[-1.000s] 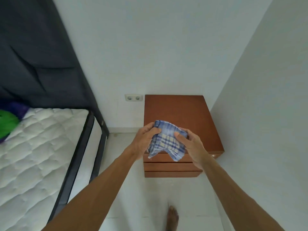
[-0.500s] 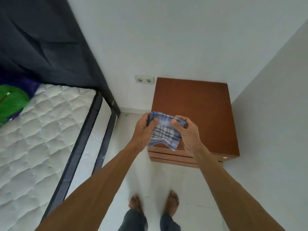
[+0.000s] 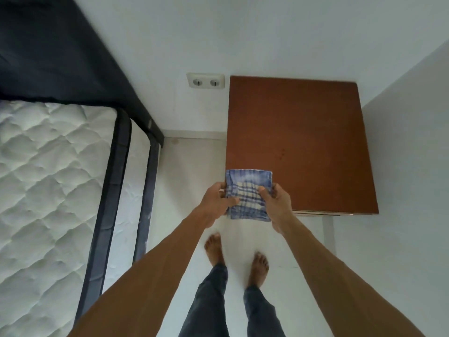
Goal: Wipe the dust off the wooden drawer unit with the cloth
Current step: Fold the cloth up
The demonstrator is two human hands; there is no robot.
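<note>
Both thumbs are pinching the folded blue-and-white checked cloth (image 3: 247, 194), my left hand (image 3: 216, 203) and right hand (image 3: 277, 205) holding it at frame centre, overlapping the reddish-brown wooden drawer unit's (image 3: 298, 142) lower-left corner.

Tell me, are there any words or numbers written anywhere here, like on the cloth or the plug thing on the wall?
No words, numbers or signs can be read anywhere.
The checked cloth: only blue stripes, no label in view.
The double wall socket: no marking visible.
The wooden drawer unit: plain top, no writing.
The quilted mattress: no tag or brand in view.
</note>
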